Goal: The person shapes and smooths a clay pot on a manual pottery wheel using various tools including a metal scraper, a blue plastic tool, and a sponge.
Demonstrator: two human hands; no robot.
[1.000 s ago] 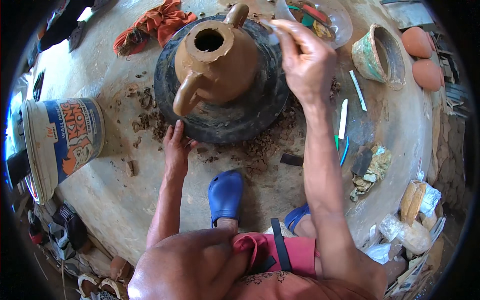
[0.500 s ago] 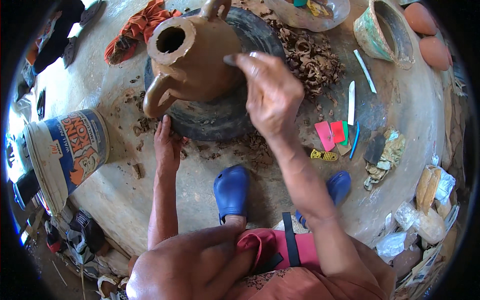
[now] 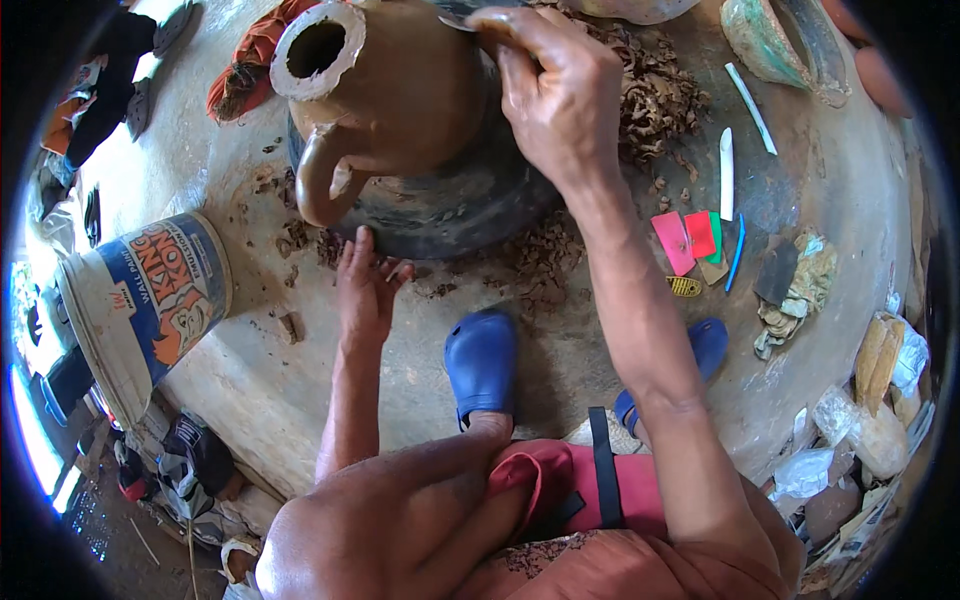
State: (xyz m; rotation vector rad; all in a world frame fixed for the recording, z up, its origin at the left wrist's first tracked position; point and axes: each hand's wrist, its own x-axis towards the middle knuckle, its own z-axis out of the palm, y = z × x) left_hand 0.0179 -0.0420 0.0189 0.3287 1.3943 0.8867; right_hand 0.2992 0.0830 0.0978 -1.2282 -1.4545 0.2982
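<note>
A wet brown clay jar [image 3: 410, 90] with a jagged-edged opening and looped handles stands on a dark round wheel [image 3: 450, 215]. My right hand [image 3: 558, 105] is closed on a small thin scraper [image 3: 458, 24], partly hidden by the fingers, at the upper right side of the jar's body. Low at the wheel's front rim, below the near handle, rests my left hand [image 3: 365, 290], fingers apart and nothing held in them. Curled clay shavings [image 3: 660, 115] lie heaped beside the wheel on the right.
A paint bucket [image 3: 110, 330] stands left; orange cloth [image 3: 245, 85] lies behind. Rightward are a green-stained pot [image 3: 760, 45], white strips [image 3: 726, 175], coloured cards [image 3: 672, 243], a blue stick [image 3: 735, 255], rags [image 3: 800, 290] and bags [image 3: 870, 430]. My blue clogs [image 3: 478, 360] are below.
My right hand has moved from the clear bowl right of the wheel onto the jar's side, then upward along it. The jar has turned slightly. My left hand stays by the rim.
</note>
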